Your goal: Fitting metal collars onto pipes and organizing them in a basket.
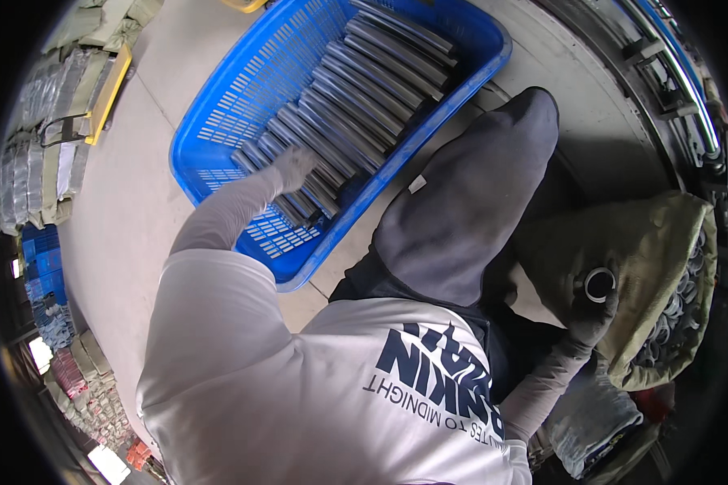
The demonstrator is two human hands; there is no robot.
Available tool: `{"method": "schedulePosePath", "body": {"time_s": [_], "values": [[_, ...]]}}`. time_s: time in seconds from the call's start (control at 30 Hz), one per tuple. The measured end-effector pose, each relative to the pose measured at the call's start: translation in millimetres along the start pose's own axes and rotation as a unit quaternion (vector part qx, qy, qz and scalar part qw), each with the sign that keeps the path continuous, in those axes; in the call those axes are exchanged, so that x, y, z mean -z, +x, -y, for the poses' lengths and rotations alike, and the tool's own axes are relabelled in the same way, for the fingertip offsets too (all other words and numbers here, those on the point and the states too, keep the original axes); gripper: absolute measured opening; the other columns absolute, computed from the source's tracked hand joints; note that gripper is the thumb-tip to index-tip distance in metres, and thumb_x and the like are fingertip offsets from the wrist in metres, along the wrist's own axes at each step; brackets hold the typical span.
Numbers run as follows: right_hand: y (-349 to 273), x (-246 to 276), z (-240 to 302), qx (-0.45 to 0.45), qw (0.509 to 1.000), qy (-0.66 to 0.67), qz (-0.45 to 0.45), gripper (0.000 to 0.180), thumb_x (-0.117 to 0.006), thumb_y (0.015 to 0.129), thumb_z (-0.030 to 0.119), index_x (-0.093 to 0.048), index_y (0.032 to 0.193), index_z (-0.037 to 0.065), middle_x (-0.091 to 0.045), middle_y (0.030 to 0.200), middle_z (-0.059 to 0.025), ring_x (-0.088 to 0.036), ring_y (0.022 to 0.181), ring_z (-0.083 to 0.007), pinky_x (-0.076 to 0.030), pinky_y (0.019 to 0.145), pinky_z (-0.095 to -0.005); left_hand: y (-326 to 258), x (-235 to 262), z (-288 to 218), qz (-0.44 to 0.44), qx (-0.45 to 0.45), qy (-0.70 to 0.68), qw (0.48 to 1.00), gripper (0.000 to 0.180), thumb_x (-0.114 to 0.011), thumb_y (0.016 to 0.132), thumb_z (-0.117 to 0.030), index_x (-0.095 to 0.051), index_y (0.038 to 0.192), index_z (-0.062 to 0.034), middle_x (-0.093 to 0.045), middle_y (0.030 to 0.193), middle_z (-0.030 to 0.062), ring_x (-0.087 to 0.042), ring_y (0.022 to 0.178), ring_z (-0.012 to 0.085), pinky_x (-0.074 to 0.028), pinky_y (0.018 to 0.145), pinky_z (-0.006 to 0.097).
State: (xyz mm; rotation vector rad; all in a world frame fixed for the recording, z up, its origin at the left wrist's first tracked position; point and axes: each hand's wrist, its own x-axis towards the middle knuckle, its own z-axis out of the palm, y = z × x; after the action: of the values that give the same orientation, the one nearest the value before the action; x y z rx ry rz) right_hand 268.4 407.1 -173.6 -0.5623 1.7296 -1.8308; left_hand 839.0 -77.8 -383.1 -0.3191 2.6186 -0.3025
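Note:
My left hand [296, 167], in a pale glove, is down on the metal tubes [356, 101] in a blue plastic basket [188, 153]. Its fingers look bent and closed on one of the tubes, though their tips are partly hidden. The tubes lie side by side, slanting across the basket. At the right, my gloved right hand [592, 317] grips a round hollow metal piece [599, 284]. I see it end-on, so I cannot tell how long it is. Beside that hand, an olive fabric sack [623, 242] gapes, with several shiny ring-shaped pieces [670, 323] showing inside.
My bent knee [469, 186] in dark trousers is between basket and sack. Wrapped bundles [48, 105] and a yellow-framed trolley [109, 95] stand at the far left. Machinery with a metal rail [696, 105] runs along the upper right. Clear plastic wrapping [590, 424] lies below the sack.

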Motion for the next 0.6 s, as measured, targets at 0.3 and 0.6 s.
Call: {"method": "schedulePosePath", "body": {"time_s": [0.3, 0.6], "values": [[-2.7, -59.5, 24.5, -0.068, 0.975, 0.205, -0.042, 0.050, -0.050, 0.109, 0.034, -0.057, 0.143, -0.001, -0.070, 0.126, -0.0214, -0.069, 0.099, -0.0260, -0.060, 0.083, -0.0398, 41.4, 22.0, -64.4, 0.034, 0.221, -0.448, 0.865, 0.023, -0.060, 0.096, -0.021, -0.082, 0.102, -0.0215, -0.073, 0.117, 0.0158, -0.067, 0.116, 0.0347, -0.054, 0.097, 0.042], [-1.3, -56.6, 32.4, -0.091, 0.951, 0.296, 0.013, 0.064, -0.027, 0.113, 0.049, -0.054, 0.145, 0.001, -0.076, 0.105, -0.0191, -0.065, 0.069, -0.0220, -0.052, 0.065, -0.0328, 159.0, 236.6, 16.1, -0.182, 0.267, -0.583, 0.745, 0.031, -0.083, 0.082, -0.017, -0.063, 0.101, -0.0029, -0.067, 0.092, 0.0162, -0.065, 0.080, 0.0285, -0.053, 0.078, 0.039]]}}
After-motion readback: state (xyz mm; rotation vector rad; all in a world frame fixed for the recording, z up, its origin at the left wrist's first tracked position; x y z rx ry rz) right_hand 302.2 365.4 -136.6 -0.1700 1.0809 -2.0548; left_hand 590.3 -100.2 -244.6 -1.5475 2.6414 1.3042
